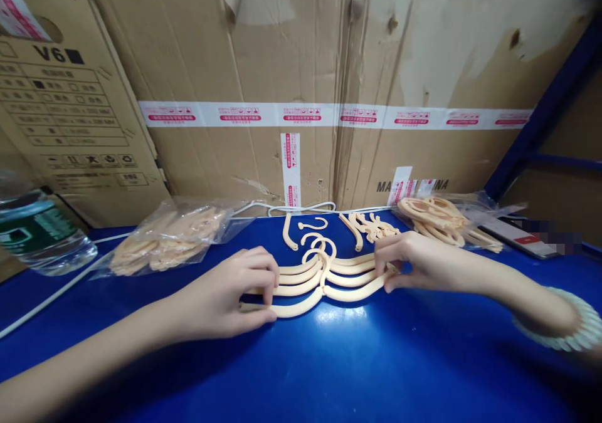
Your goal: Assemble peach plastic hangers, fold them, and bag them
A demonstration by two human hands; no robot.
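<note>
While the front cream, wavy-armed, plastic-looking hanger [350, 294] is pinched at both ends, two matching cream hangers [352, 280] can be seen lined up right behind it

Its left arm is gripped by the left hand [230, 288], its right end by the right hand [411, 263]; whether the rear ones are caught too can't be told; it's all set over a glossy blue tabletop [329, 373], with loose cream curved pieces [357, 232] strewn behind
</note>
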